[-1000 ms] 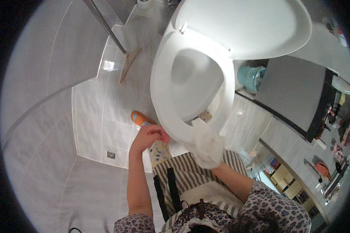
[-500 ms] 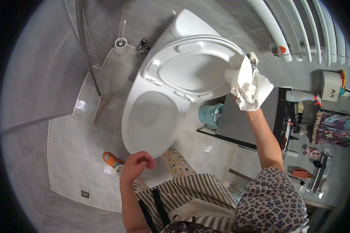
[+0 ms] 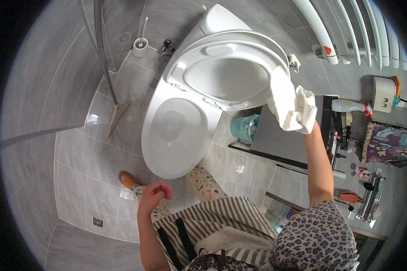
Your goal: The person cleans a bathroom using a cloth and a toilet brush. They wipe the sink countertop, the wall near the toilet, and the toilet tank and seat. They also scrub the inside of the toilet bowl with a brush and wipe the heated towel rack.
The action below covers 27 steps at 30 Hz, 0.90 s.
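In my right hand [image 3: 313, 128] is a crumpled white cloth [image 3: 287, 105], which hides most of the fingers. The cloth's far end lies against the right edge of the raised toilet seat [image 3: 188, 67]. Behind the seat stands the toilet lid [image 3: 262, 38], with a gap showing between the two at the top. Below the hinges is the open white toilet bowl [image 3: 174, 131]. My left hand [image 3: 153, 198] hangs just in front of the bowl's near rim, fingers curled in and nothing visible in them.
Right of the toilet are a teal bucket [image 3: 244, 128] and a dark grey cabinet top [image 3: 280, 137]. A spray bottle [image 3: 348, 106] lies beyond the cabinet. A toilet brush holder [image 3: 140, 48] stands far left, near a glass partition's edge [image 3: 105, 67]. White radiator pipes [image 3: 319, 31] line the upper right.
My right hand has shifted slightly right with the cloth, which now hangs more stretched out along the seat edge. The seat and lid appear farther apart. My left hand stays curled.
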Available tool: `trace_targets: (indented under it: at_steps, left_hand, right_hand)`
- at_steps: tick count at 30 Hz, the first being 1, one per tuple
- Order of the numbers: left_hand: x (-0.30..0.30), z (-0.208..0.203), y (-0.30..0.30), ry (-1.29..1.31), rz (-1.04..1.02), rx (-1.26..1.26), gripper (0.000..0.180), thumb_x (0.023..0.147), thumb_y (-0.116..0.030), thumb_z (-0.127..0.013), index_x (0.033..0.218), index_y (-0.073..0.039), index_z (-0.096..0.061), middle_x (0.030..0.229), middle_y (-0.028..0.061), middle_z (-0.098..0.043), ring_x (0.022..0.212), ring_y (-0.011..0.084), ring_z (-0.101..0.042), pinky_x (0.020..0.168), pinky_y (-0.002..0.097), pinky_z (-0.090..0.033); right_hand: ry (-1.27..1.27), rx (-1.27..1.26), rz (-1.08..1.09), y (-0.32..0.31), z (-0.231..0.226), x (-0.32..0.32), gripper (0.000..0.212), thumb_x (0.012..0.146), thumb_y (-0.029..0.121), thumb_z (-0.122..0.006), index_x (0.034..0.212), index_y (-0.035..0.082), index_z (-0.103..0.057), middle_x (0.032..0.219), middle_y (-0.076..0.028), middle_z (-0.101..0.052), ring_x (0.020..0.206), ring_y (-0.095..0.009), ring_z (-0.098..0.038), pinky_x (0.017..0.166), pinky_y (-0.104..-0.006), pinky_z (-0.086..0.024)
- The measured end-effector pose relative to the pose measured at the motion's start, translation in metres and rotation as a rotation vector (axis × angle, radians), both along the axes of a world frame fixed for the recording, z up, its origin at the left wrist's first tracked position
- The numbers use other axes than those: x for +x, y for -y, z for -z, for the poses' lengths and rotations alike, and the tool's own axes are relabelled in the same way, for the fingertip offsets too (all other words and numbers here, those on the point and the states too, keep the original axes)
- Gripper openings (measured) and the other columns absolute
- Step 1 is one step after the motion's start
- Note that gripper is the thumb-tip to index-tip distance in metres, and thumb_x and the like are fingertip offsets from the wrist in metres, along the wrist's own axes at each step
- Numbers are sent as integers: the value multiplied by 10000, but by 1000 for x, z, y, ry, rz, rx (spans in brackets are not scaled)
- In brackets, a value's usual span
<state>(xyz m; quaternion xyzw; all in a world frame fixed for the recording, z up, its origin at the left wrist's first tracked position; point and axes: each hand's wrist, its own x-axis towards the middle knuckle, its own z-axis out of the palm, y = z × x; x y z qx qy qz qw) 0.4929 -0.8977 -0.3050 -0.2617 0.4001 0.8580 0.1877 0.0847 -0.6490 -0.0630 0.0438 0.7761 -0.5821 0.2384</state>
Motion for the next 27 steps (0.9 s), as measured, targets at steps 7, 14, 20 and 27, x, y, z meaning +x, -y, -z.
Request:
trace_targets:
  at_steps: [7,14,20,27]
  left_hand:
    - [-2,-3,-10,-5,-40,33,228,719,70,-442,871,9,-601,761,70,-631,717,155,-616,703,288,-509]
    - [6,6,-20,29,-70,36,213,728,70,-449,873,11,-595,780,78,-634,734,160,-627,714,293,-513]
    - [9,17,-24,91,-138,22,195,734,62,-442,863,18,-581,778,85,-630,718,162,-625,702,310,-530]
    - [42,54,-52,212,-162,16,199,742,58,-436,873,16,-581,765,85,-623,695,166,-616,685,315,-534]
  right_hand:
    - [-786,-174,-396,-34,-56,11,432,865,269,-602,1231,115,-433,1240,-129,-484,1103,-282,-520,963,-415,-457]
    - [-2019,862,-710,57,-34,76,497,604,121,-792,1074,166,-637,1139,-173,-589,1044,-275,-563,865,-422,-444]
    - [-1762,1080,-666,140,57,-46,681,452,141,-804,1088,253,-588,1317,18,-453,1220,-233,-409,1014,-503,-288]
    - [-1897,1044,-698,163,100,-48,533,510,147,-766,1018,224,-626,1357,27,-440,1259,-208,-397,1025,-489,-284]
